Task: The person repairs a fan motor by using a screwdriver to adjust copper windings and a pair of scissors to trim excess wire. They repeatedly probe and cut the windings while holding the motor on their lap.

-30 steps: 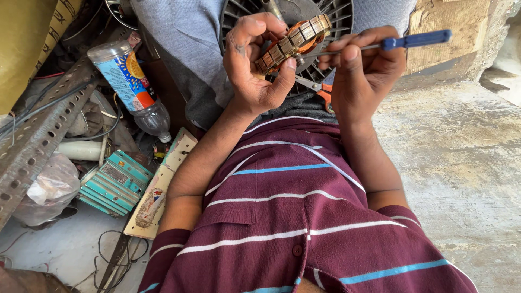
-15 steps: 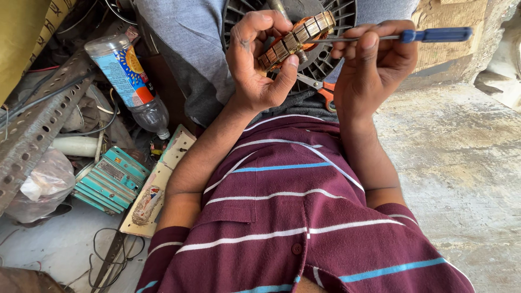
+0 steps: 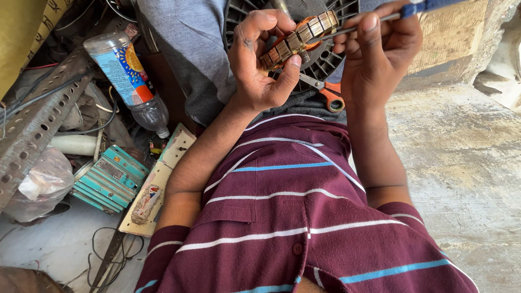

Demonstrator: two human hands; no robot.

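Gripping a copper-wound motor stator [image 3: 298,39] between thumb and curled fingers, the left hand [image 3: 260,59] held the part near the top of the view, above the person's lap. The stator's segmented laminated ring faced the camera, tilted up toward the right. The right hand [image 3: 377,49] was closed around a blue-handled screwdriver [image 3: 391,15], pinching its shaft between thumb and forefinger; the metal tip met the right end of the stator, though the exact contact point could not be made out. Behind both hands lay a dark round fan grille [image 3: 325,54], resting against grey trousers [image 3: 190,49]. Just below the hands, orange-handled scissors [image 3: 325,92] lay on the lap, partly hidden by the right wrist. Both forearms extended down into a maroon striped shirt [image 3: 293,217] that filled the lower centre. To the left, well apart from the hands, a plastic bottle [image 3: 127,76] with a blue and orange label lay tilted among clutter. Near it were a perforated metal angle bar [image 3: 32,130], a teal finned block [image 3: 108,176], a pale switch plate [image 3: 157,182], a crumpled plastic bag [image 3: 40,182] and loose wires [image 3: 114,249]. Bare concrete floor [image 3: 467,163] showed on the right.
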